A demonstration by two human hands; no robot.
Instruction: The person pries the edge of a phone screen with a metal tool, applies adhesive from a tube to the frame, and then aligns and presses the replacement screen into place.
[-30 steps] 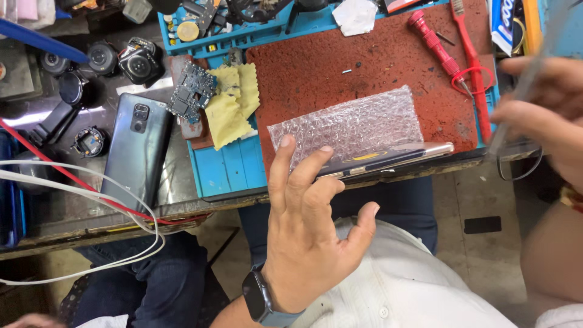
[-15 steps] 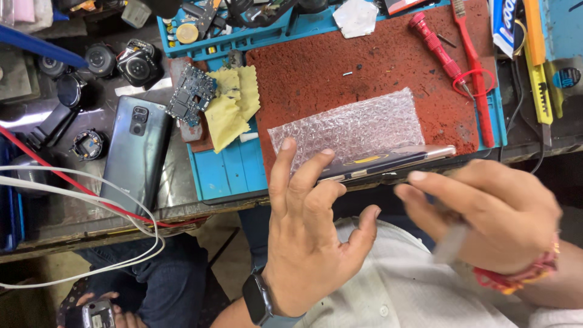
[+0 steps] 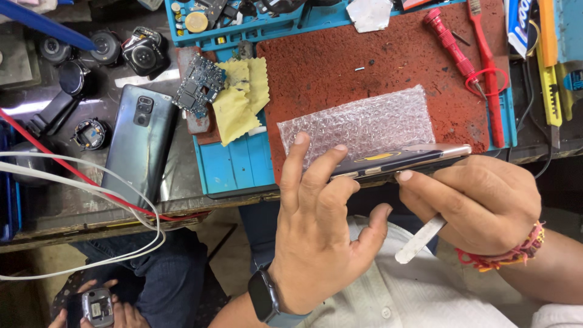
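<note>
While the left hand [image 3: 319, 231] steadies a phone [image 3: 401, 163] on edge at the near rim of the red mat [image 3: 376, 67], fingers spread along its side, the right hand [image 3: 480, 203] has come in from the far right within the last second and now grips a thin white pry strip [image 3: 420, 240], thumb and fingers pressed together at the phone's seam. A moment earlier that hand was away from the phone; its arrival suggests work on the seam is starting. A sheet of bubble wrap [image 3: 358, 124] lies on the mat just behind the phone. Further left sit yellow cloths [image 3: 243, 100], a bare circuit board [image 3: 199, 85] and a dark phone [image 3: 141, 143] lying back up. At the far right edge a white-and-blue tube [image 3: 518, 27] lies beside a yellow tool [image 3: 549, 67], with a red screwdriver [image 3: 452, 45] and red tweezers [image 3: 489, 73] nearby. Another person's hands [image 3: 97, 307] hold a small device at bottom left.
</note>
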